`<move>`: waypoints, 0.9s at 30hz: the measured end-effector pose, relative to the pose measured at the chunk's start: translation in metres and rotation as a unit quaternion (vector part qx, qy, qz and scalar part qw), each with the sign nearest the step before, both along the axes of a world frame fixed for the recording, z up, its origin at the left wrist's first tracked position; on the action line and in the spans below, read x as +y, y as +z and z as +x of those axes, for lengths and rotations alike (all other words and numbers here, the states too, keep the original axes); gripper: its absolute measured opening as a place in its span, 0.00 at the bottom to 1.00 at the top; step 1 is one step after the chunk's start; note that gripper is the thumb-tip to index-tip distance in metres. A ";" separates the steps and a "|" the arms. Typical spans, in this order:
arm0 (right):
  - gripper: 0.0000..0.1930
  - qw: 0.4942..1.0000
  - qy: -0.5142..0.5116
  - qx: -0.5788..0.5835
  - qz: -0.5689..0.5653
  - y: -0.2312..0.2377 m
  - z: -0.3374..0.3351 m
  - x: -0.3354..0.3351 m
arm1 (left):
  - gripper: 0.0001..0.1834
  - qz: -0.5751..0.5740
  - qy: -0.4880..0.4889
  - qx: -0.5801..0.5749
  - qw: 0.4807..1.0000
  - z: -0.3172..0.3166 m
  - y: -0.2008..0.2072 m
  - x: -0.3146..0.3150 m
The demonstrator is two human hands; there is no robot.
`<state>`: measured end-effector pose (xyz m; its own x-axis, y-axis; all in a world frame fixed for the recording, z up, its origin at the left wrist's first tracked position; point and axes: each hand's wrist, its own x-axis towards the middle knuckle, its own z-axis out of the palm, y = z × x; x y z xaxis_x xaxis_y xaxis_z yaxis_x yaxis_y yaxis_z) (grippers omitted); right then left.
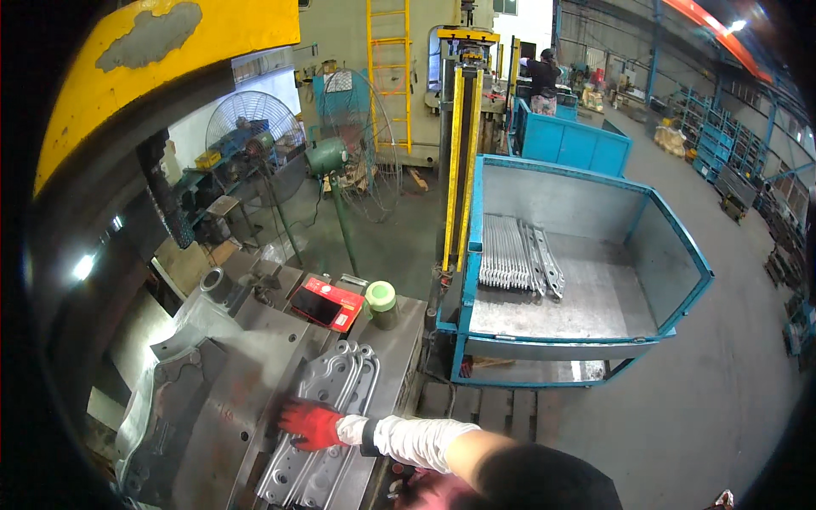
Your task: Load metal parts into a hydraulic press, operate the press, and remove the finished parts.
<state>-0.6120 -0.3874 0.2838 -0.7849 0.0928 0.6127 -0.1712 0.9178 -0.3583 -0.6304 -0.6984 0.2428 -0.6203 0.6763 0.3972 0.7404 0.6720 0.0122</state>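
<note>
My right hand (pixel 312 425), in a red glove with a white sleeve cover, reaches in from the lower right. It rests on long, grey stamped metal brackets (pixel 348 399) with holes along them, lying on the press bed's edge (pixel 395 365). Its fingers look spread over the left bracket. A blurred reddish shape shows at the lower edge beneath my arm; I cannot make out whether it is my left hand. Beyond the brackets lie a phone (pixel 314 306) on a red box (pixel 346 316) and a container with a pale green lid (pixel 382 296).
A large metal die (pixel 246 374) fills the left side, below a yellow machine frame (pixel 76 93). At right stands a blue-framed bin (pixel 595 314) with a row of similar brackets (pixel 510 255). Two fans and a yellow-striped post (pixel 460 170) stand behind. A person (pixel 542 81) is farther off.
</note>
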 end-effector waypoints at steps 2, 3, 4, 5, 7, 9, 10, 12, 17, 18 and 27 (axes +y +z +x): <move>0.29 1.000 -0.001 0.013 0.004 -0.001 -0.001 0.000 | 0.30 -0.011 -0.011 0.034 0.999 -0.005 -0.007 -0.003; 0.29 1.000 0.001 0.014 0.006 -0.001 -0.001 0.000 | 0.30 -0.012 -0.009 0.026 1.000 -0.005 -0.007 -0.003; 0.29 1.000 0.003 0.015 0.008 -0.001 -0.002 0.001 | 0.30 -0.012 -0.007 0.018 1.000 -0.004 -0.007 -0.003; 0.29 1.000 0.001 0.022 0.009 -0.002 -0.002 0.001 | 0.30 -0.011 -0.007 0.019 1.000 -0.005 -0.008 -0.003; 0.29 0.999 -0.005 0.036 0.011 -0.007 -0.003 0.000 | 0.30 -0.092 -0.016 0.052 0.994 -0.009 -0.010 -0.007; 0.30 1.000 -0.006 0.003 0.007 -0.015 -0.008 0.000 | 0.31 -0.073 -0.006 0.018 0.997 -0.006 0.003 -0.002; 0.31 1.000 -0.007 -0.014 0.005 -0.018 -0.009 0.002 | 0.31 -0.072 -0.009 0.019 0.997 -0.006 0.004 0.000; 0.31 1.000 -0.004 -0.011 -0.003 -0.014 -0.006 -0.001 | 0.31 -0.131 0.012 0.093 0.987 -0.005 0.007 -0.002; 0.32 1.000 -0.011 -0.024 -0.007 -0.014 -0.004 0.000 | 0.33 -0.268 0.059 0.269 0.923 -0.005 0.009 -0.004; 0.32 1.000 -0.010 -0.018 -0.004 -0.014 -0.005 0.000 | 0.34 -0.295 0.070 0.302 0.904 -0.005 0.009 -0.005; 0.31 1.000 -0.005 0.001 -0.001 -0.021 -0.010 0.000 | 0.34 -0.336 0.087 0.345 0.872 -0.001 0.009 0.000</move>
